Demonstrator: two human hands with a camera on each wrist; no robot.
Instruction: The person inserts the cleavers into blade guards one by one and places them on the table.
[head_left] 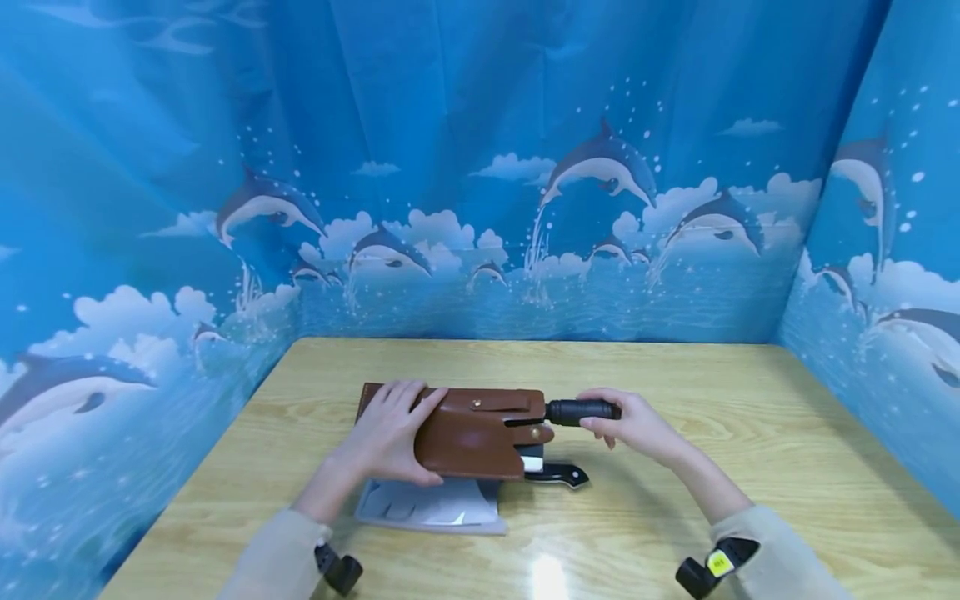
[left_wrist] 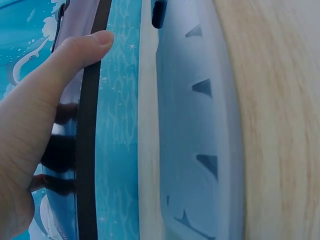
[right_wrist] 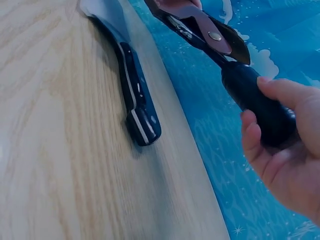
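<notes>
Nearest on the wooden tabletop (head_left: 675, 400) lies a flat grey sheet (head_left: 435, 505) with small cut marks in it. Just past it, a big knife (head_left: 557, 475) lies flat, its dark handle pointing right.

On top of these sits a brown leather sheath (head_left: 472, 433). It lies long-ways from left to right, and its open end faces right. The left hand (head_left: 393, 429) rests on its left part with fingers spread flat, pressing it down. In the left wrist view the thumb (left_wrist: 75, 55) lies along the sheath's dark edge.

A black handle (head_left: 577, 410) sticks out of the sheath's right end, in line with the sheath. The right hand (head_left: 637, 425) is the closer one to it, and its grip is wrapped round that handle, fingers curled tight. The handle points right, away from the sheath and toward this hand.

Far behind, a blue curtain (head_left: 480, 167) with dolphins goes round the tabletop.
</notes>
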